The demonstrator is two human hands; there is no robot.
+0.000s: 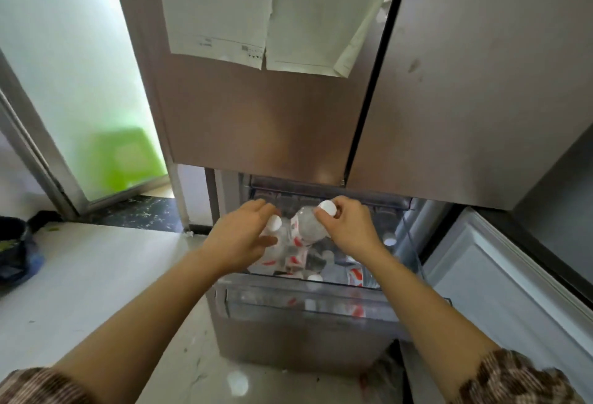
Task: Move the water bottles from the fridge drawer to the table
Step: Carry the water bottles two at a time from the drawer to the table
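The fridge drawer [308, 301] is pulled out below the closed upper doors and holds several clear water bottles with white caps and red-and-white labels. My left hand [239, 240] is wrapped around the neck of one bottle [279, 244], its white cap showing beside my fingers. My right hand [348, 227] grips a second bottle [306, 227] near its white cap, tilted up out of the pile. More bottles [354, 275] lie on their sides in the drawer beneath both hands. No table is in view.
The brown fridge doors [272, 121] with paper sheets stuck on them rise right above the drawer. An open lower door [500, 281] stands at the right. A dark bag [16, 252] sits on the pale floor at left, near a doorway with a green object [125, 159].
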